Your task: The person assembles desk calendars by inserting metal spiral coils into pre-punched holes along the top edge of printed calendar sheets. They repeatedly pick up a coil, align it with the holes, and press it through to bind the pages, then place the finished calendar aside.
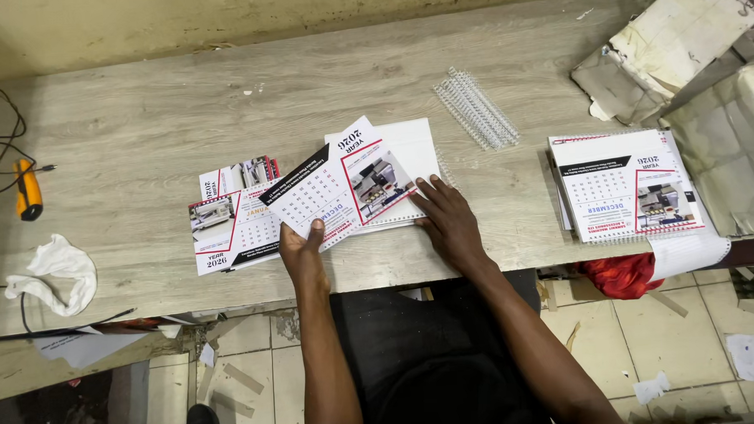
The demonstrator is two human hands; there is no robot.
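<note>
My left hand (304, 255) pinches the near edge of a loose calendar sheet (339, 188), which lies tilted over a white pad (408, 152) with a wire spine. My right hand (449, 222) rests flat with fingers spread on the pad's right near corner, holding it down. Left of them sits a small stack of calendar pages (231, 221), fanned out on the wooden table (140, 137).
A bundle of metal binding coils (476, 108) lies behind the pad. A stack of bound calendars (623, 187) sits at the right edge. Crumpled cardboard (664, 47) is at far right, a white rag (57, 269) and an orange tool (28, 189) with cables at left.
</note>
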